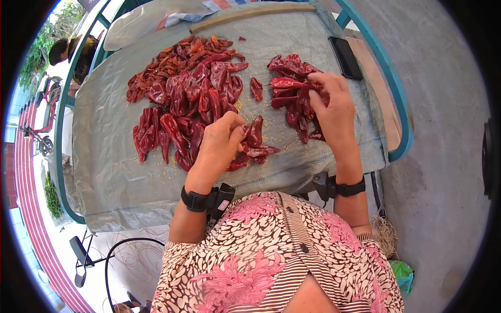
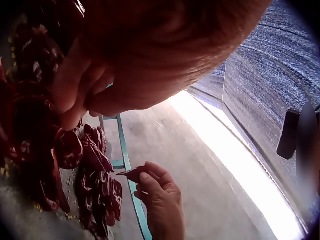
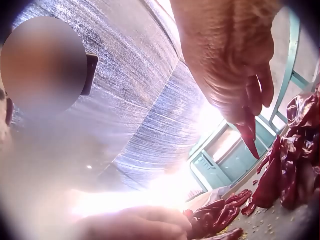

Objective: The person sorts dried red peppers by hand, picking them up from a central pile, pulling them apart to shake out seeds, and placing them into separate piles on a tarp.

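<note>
My right hand (image 1: 336, 107) is over the right-hand heap of dried red chili peppers (image 1: 292, 99). It pinches a single chili pepper (image 3: 248, 140) between thumb and fingers, its pointed end hanging down in the right wrist view. Low on the sheet, my left hand (image 1: 215, 143) has its fingers curled, thumb and fingertips together on a chili pepper (image 2: 70, 148) in a small cluster (image 1: 255, 150). The palm side is partly hidden. One loose chili pepper (image 1: 256, 89) lies between the heaps.
A large heap of chili peppers (image 1: 180, 91) spreads left, with smaller shrivelled pieces behind. Yellow seeds dot the grey woven sheet (image 1: 115, 182). A black phone (image 1: 345, 57) lies at the right, inside the teal metal rail (image 1: 399, 104). A wooden strip (image 1: 250, 16) lies at the back.
</note>
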Tool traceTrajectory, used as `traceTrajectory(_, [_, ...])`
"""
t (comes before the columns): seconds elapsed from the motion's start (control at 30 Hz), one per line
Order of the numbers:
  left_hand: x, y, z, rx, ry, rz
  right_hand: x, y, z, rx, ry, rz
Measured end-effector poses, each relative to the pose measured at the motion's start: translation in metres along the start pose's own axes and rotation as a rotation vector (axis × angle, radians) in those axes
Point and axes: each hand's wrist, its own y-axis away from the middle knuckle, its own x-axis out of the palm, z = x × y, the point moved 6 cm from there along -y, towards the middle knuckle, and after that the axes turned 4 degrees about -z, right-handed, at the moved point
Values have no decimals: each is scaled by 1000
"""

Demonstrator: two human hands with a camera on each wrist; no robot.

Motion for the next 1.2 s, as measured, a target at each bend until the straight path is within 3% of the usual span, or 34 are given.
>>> traceTrajectory(0.1, [-3, -2, 7, 164, -158, -58, -2, 2, 8, 82, -76, 66])
traceTrajectory(0.17, [-4, 1, 2, 173, -311, -37, 16, 15, 19, 77, -139, 373])
traceTrajectory(0.23, [-1, 6, -1, 220, -400, -24, 46, 37, 27, -230, -96, 487])
traceTrajectory(0.33, [4, 8, -3, 178, -460, 21, 82, 57, 32, -218, -127, 595])
traceTrajectory(0.53, [1, 8, 4, 173, -494, 4, 85, 55, 25, -201, -22, 646])
traceTrajectory(0.63, [3, 8, 3, 161, -541, 6, 61, 40, 21, -193, 11, 535])
traceTrajectory(0.73, [5, 6, 1, 166, -575, 23, 29, 19, 17, -144, 43, 225])
traceTrajectory(0.83, [5, 5, 0, 162, -525, 29, 15, 14, 13, 116, -40, 241])
traceTrajectory(0.87, [5, 5, -1, 156, -496, 28, 23, 20, 8, 144, -111, 328])
traceTrajectory(0.97, [3, 6, -11, 230, -392, -35, 51, 44, 21, 113, -262, 579])
traceTrajectory(1.07, [7, 5, -20, 200, -148, 47, 65, 52, 31, 135, -501, 629])
traceTrajectory(1.17, [3, 6, -24, 112, 62, 37, 60, 47, 25, 85, -529, 554])
traceTrajectory(1.2, [1, 6, -22, 146, -30, 14, 54, 42, 20, 123, -515, 512])
